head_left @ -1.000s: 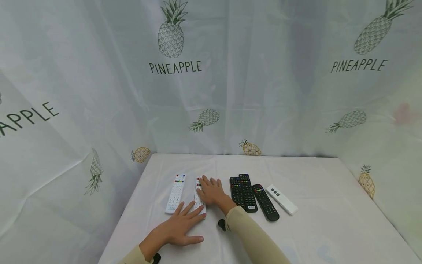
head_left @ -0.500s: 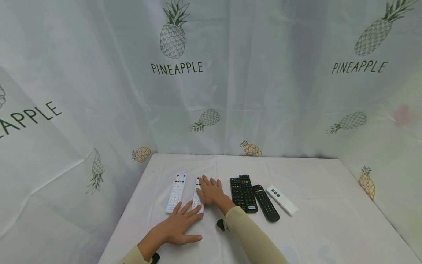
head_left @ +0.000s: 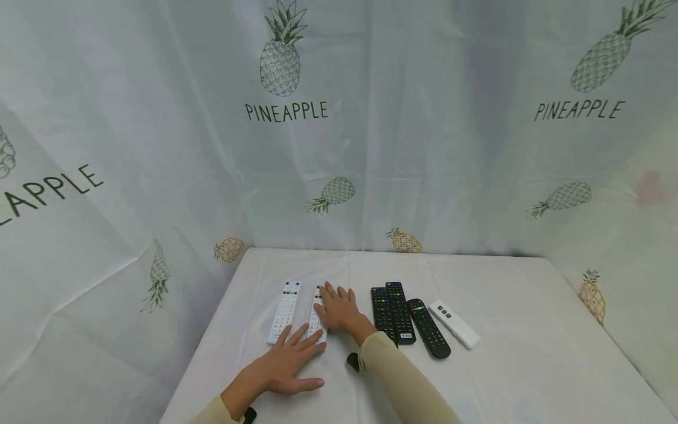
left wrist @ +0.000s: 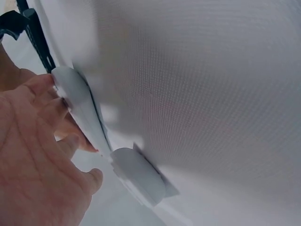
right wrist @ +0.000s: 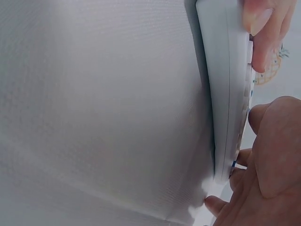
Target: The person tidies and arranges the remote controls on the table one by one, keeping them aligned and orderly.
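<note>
Both hands lie flat and relaxed on one white remote (head_left: pixel 317 316), gripping nothing: the right hand (head_left: pixel 339 308) covers its far half with fingers spread over the buttons, and the left hand (head_left: pixel 290 365) rests on the cloth with its fingertips (head_left: pixel 318 335) touching the near end. From the right wrist view, the same remote (right wrist: pixel 228 84) appears edge-on, with a fingertip (right wrist: pixel 258 28) pressed to its face and the hand (right wrist: pixel 268 165) alongside it. From the left wrist view the remote (left wrist: pixel 82 108) lies just beyond the left hand (left wrist: pixel 33 155), whose fingers reach its edge.

That remote sits toward the left side of the table (head_left: pixel 529 353), lengthwise from near to far edge. Just left of it, apart, lies a second white remote (head_left: pixel 284 311), parallel. To the right of the right hand lie two black remotes (head_left: pixel 392 312) side by side and touching, then a rounded black remote (head_left: pixel 429 328), then a small white remote (head_left: pixel 454 323) angled toward the right edge. A pale cloth covers the table, and a pineapple-printed curtain (head_left: pixel 286 112) hangs behind the far edge and down both sides.
</note>
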A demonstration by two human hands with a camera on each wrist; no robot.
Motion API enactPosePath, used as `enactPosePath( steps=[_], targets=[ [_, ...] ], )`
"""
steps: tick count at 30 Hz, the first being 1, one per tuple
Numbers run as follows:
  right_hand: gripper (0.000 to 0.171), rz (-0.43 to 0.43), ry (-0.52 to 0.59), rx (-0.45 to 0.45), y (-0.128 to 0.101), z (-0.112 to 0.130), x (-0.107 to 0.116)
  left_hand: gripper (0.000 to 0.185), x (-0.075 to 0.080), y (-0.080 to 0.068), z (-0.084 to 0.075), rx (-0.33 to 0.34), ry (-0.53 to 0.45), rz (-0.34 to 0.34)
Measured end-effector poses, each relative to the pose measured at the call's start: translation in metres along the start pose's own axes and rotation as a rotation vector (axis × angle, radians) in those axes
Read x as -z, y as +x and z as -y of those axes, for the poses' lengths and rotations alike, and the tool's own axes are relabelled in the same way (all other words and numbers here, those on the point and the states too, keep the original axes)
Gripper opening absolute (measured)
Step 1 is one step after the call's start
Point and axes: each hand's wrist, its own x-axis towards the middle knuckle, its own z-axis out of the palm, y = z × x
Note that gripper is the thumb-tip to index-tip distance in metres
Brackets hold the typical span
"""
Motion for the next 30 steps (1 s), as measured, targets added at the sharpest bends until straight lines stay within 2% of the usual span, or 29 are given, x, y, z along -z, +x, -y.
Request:
enactPosePath(
  steps=[16, 24, 30],
  targets=[
    [0.061, 0.001, 0.004, -0.012, 0.0068, 0.0026, -0.0023, 0.075, -0.0007, 0.0001, 0.0022, 0.024, 0.033, -0.018],
    [0.061, 0.004, 0.025, -0.013, 0.0084, 0.0035, -0.0026, 0.075, -0.0011, 0.0005, 0.0042, 0.032, 0.018, -0.015],
    [0.061, -0.003, 0.036, -0.006, 0.0094, 0.0055, -0.0006, 0.075, -0.0016, -0.0001, 0.0059, 0.033, 0.034, -0.035]
  ],
)
